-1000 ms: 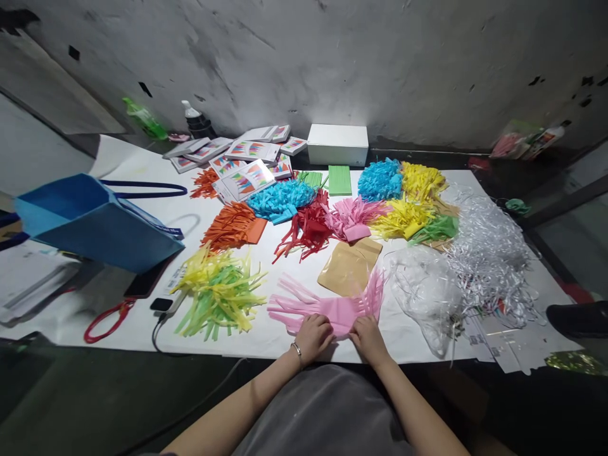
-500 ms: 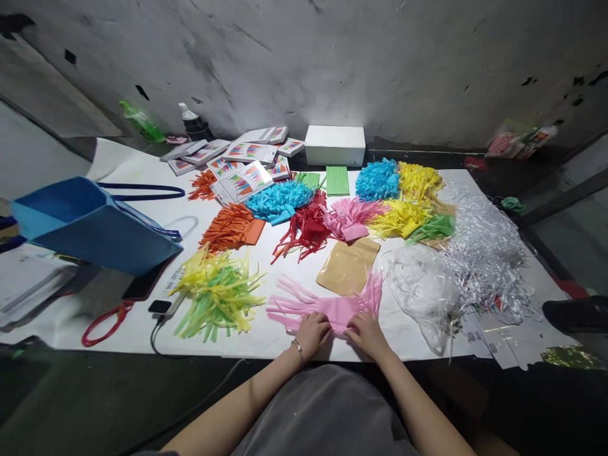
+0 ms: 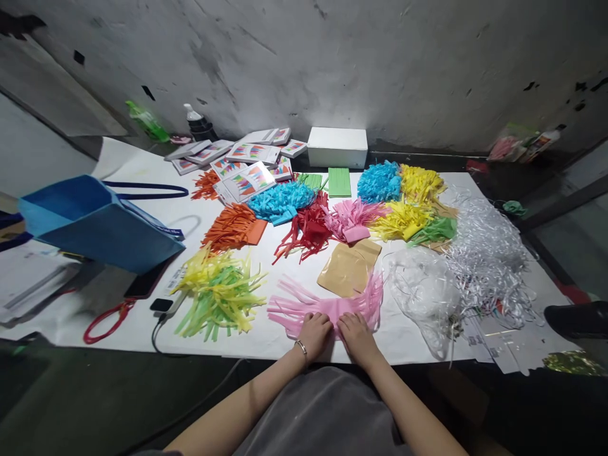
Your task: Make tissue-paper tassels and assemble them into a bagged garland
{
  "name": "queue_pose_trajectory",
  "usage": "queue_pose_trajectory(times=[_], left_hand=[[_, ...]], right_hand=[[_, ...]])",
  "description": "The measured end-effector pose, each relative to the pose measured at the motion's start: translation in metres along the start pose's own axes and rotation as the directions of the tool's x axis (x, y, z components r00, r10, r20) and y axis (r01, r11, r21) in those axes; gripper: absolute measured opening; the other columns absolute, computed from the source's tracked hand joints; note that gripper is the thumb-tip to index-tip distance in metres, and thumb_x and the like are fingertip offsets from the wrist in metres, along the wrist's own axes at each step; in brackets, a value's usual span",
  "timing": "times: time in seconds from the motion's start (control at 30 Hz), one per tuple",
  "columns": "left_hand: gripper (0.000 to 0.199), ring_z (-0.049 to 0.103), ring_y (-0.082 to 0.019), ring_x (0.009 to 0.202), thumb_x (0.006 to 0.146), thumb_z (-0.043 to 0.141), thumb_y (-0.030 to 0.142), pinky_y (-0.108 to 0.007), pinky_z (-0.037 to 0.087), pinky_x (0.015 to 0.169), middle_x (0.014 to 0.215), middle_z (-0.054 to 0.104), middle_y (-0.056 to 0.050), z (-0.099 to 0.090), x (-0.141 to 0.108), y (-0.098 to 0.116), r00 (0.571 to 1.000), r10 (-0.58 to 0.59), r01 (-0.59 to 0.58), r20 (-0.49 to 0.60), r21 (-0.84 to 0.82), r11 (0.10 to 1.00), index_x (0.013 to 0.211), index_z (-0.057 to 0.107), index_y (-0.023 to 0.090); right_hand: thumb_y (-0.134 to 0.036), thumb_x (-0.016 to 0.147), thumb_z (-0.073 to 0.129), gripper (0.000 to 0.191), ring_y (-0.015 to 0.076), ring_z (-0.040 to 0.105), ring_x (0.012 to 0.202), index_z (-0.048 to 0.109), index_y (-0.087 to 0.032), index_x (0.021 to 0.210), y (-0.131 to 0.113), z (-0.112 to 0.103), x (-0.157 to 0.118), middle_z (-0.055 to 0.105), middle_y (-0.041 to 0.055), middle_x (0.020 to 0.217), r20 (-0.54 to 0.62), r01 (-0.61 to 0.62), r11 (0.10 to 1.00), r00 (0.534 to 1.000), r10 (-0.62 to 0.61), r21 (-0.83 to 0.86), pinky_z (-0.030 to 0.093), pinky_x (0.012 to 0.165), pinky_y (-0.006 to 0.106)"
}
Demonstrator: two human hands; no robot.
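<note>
A pink fringed tissue paper (image 3: 327, 305) lies spread at the near side of the table, its cut strips fanning out left and right from a solid middle band. My left hand (image 3: 315, 337), with a bracelet at the wrist, has its fingers bent over the near edge of that band. Close beside it, my right hand (image 3: 358, 339) grips the same edge with fingers pointing forward. Both thumbs are mostly hidden. Just beyond the pink paper is a brown paper packet (image 3: 349, 269) in clear wrap. A yellow and green tissue tassel bundle (image 3: 218, 294) lies to the left.
Orange (image 3: 232, 228), blue, red, pink and yellow tassel bundles lie across the middle. Printed boxes (image 3: 251, 153) and a white box (image 3: 337, 147) stand behind. On the right is a silver tinsel heap (image 3: 489, 253); on the left, a blue bag (image 3: 99, 221) and red-handled scissors (image 3: 107, 323).
My right hand has moved left along the near edge of the pink paper, closer to my left hand. My left hand has hardly moved. The view has shifted slightly.
</note>
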State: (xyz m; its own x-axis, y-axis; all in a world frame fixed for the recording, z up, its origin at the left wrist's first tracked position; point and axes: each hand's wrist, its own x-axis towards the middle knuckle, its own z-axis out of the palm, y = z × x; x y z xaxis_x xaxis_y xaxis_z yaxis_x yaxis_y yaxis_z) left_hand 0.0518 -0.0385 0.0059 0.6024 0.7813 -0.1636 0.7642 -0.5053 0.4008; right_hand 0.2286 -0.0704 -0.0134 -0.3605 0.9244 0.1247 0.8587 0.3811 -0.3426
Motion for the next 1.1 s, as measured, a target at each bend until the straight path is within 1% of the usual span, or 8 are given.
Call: queue_pose_trajectory(times=[0.17,0.4,0.5,0.6,0.77,0.93,1.03,1.1], left_hand=[[0.020,0.057,-0.022,0.100,0.089,0.046,0.013,-0.037,0.034,0.088,0.103,0.067,-0.007,-0.004,0.009,-0.007,0.996,-0.082,0.083,0.043,-0.030,0.996,0.097,0.063,0.020],[0.029,0.066,-0.023,0.080,0.091,0.044,0.033,-0.030,0.041,0.066,0.087,0.073,-0.010,-0.017,0.058,-0.025,0.931,-0.346,0.350,0.115,-0.012,0.937,0.087,0.068,0.017],[0.026,0.067,-0.023,0.083,0.087,0.050,0.036,-0.029,0.043,0.067,0.088,0.074,-0.010,-0.018,0.069,-0.029,0.912,-0.389,0.394,0.129,-0.010,0.919,0.086,0.070,0.019],[0.025,0.067,-0.022,0.081,0.086,0.051,0.035,-0.028,0.043,0.067,0.086,0.074,-0.009,-0.017,0.074,-0.032,0.909,-0.396,0.401,0.131,-0.013,0.916,0.082,0.070,0.019],[0.022,0.066,-0.021,0.080,0.087,0.051,0.033,-0.030,0.044,0.071,0.084,0.072,-0.007,-0.018,0.067,-0.033,0.941,-0.333,0.335,0.065,-0.028,0.942,0.087,0.068,0.019],[0.033,0.044,-0.028,0.123,0.085,0.059,0.032,-0.046,0.026,0.104,0.126,0.058,-0.010,-0.008,0.039,-0.028,0.991,-0.061,0.060,-0.117,-0.009,0.998,0.117,0.058,0.023],[0.016,0.044,-0.025,0.119,0.090,0.054,0.022,-0.049,0.018,0.106,0.115,0.063,-0.005,0.005,0.028,-0.030,0.976,0.103,-0.096,-0.191,0.047,0.994,0.103,0.062,0.025],[0.014,0.048,-0.023,0.110,0.092,0.050,0.019,-0.047,0.021,0.104,0.106,0.065,-0.003,0.010,0.026,-0.033,0.976,0.118,-0.110,-0.181,0.055,0.992,0.097,0.062,0.024]], right_hand=[[-0.016,0.089,0.055,0.011,0.0180,0.059,0.085,0.064,-0.023,0.088,0.009,-0.001,0.010,0.068,0.0015,0.084,-0.018,-0.105,0.994,0.994,0.105,-0.004,0.036,0.083,0.031],[-0.021,0.089,0.055,0.018,0.0226,0.061,0.071,0.064,-0.020,0.073,0.022,0.000,0.041,0.067,0.0061,0.069,-0.074,-0.300,0.951,0.953,0.295,-0.078,0.036,0.075,0.036],[-0.016,0.087,0.054,0.011,0.0278,0.060,0.090,0.065,-0.017,0.092,0.017,-0.001,0.044,0.068,0.0126,0.089,-0.123,-0.298,0.949,0.951,0.285,-0.104,0.033,0.087,0.043],[-0.022,0.088,0.056,0.021,0.0269,0.051,0.111,0.060,-0.022,0.108,0.011,0.000,0.037,0.063,0.0112,0.113,-0.118,-0.142,0.985,0.985,0.130,-0.100,0.025,0.101,0.047],[-0.018,0.086,0.058,0.007,0.0217,0.053,0.099,0.063,-0.023,0.090,0.012,0.014,0.024,0.066,0.0041,0.093,-0.090,0.034,0.996,0.995,-0.041,-0.082,0.023,0.104,0.043],[-0.016,0.089,0.053,0.011,0.0198,0.054,0.086,0.061,-0.020,0.084,0.014,0.019,0.026,0.063,0.0037,0.084,-0.126,-0.020,0.997,0.992,0.011,-0.069,0.026,0.099,0.043],[-0.023,0.089,0.056,0.008,0.0206,0.053,0.093,0.061,-0.020,0.094,0.009,0.016,0.026,0.064,0.0046,0.093,-0.122,-0.021,0.998,0.992,0.014,-0.054,0.026,0.099,0.042],[-0.025,0.088,0.058,0.014,0.0220,0.053,0.097,0.060,-0.021,0.101,0.006,0.016,0.025,0.064,0.0059,0.099,-0.112,-0.020,0.998,0.994,0.014,-0.057,0.025,0.100,0.043]])
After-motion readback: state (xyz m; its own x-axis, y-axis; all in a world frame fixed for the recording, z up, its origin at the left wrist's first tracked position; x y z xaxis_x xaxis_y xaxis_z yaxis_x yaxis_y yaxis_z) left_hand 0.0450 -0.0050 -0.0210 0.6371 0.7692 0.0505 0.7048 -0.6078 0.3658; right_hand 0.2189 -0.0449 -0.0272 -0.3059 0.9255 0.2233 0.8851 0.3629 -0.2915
